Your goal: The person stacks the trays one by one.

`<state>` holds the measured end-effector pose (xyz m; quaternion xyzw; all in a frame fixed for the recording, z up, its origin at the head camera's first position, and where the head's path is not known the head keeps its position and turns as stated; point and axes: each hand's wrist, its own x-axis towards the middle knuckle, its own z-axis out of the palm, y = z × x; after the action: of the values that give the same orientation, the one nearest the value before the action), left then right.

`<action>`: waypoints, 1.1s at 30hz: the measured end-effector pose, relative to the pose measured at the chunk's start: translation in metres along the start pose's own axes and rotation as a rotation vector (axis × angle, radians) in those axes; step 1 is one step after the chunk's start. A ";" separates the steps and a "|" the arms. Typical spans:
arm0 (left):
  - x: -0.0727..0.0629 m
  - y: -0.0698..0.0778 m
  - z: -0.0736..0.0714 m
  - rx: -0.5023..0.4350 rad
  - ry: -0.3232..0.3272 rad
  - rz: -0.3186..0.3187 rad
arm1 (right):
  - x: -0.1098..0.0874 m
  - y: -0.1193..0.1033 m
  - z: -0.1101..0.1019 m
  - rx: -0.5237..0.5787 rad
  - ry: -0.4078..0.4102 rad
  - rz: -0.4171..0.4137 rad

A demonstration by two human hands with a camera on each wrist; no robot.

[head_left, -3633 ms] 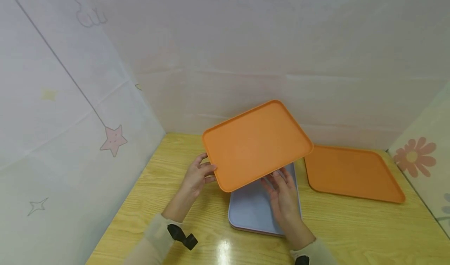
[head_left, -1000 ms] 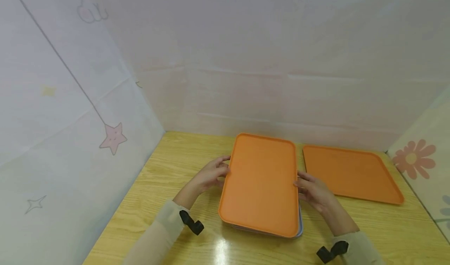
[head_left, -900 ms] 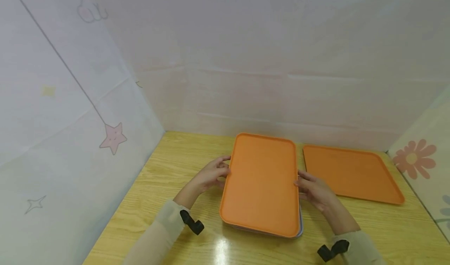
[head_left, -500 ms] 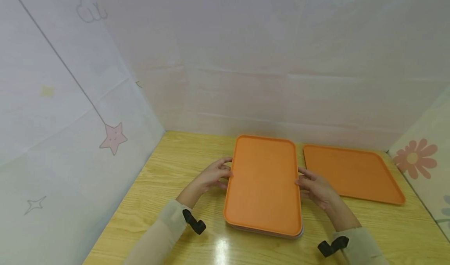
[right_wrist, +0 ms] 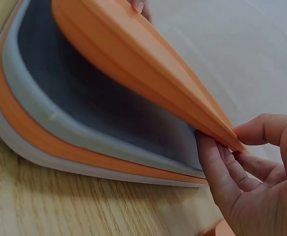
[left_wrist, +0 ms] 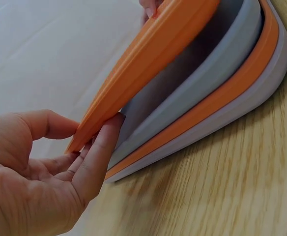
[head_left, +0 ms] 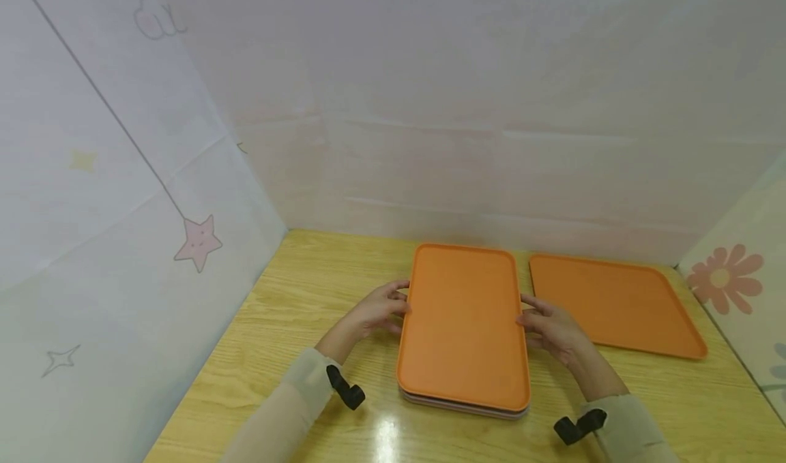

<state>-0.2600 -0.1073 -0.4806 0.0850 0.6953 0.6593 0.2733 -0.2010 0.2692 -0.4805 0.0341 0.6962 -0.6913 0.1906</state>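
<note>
Held piece: smooth orange rectangular tray with rounded corners and a raised rim, plastic by the look of it (head_left: pixel 464 326). You have it over the stack on the light wood-grain table (head_left: pixel 301 306), long sides running away from you.

Grip, left hand (head_left: pixel 376 309): thumb on the upper side of the left rim, fingers underneath, the gap between them only as wide as the rim. Grip, right hand (head_left: pixel 555 330): matching pinch on the right rim.

Stack below, top down, from the wrist views: grey-blue tray (left_wrist: pixel 234 54), lower orange tray (left_wrist: pixel 259 56), pale lilac-grey tray (left_wrist: pixel 242 100). A dark gap separates the held tray from the grey-blue one on the side seen; cannot tell whether they touch at the far end.

Technique, as judged: step in hand looks like seating the tray on the pile. Lower both sides at one rate, so neither rim lands first and skews. Line up the near corners before letting down. Your fingers lie between the rims, so slide them outward before the weight settles. Mind your right knuckles: the separate flat orange tray (head_left: pixel 617 306) lies just beyond them.
</note>
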 end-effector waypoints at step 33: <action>0.010 0.008 0.012 0.351 0.038 0.006 | -0.001 -0.003 0.010 -0.313 0.100 0.008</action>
<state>-0.2641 -0.0916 -0.4756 0.1211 0.8043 0.5303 0.2391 -0.1989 0.2591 -0.4776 0.0410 0.8039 -0.5710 0.1616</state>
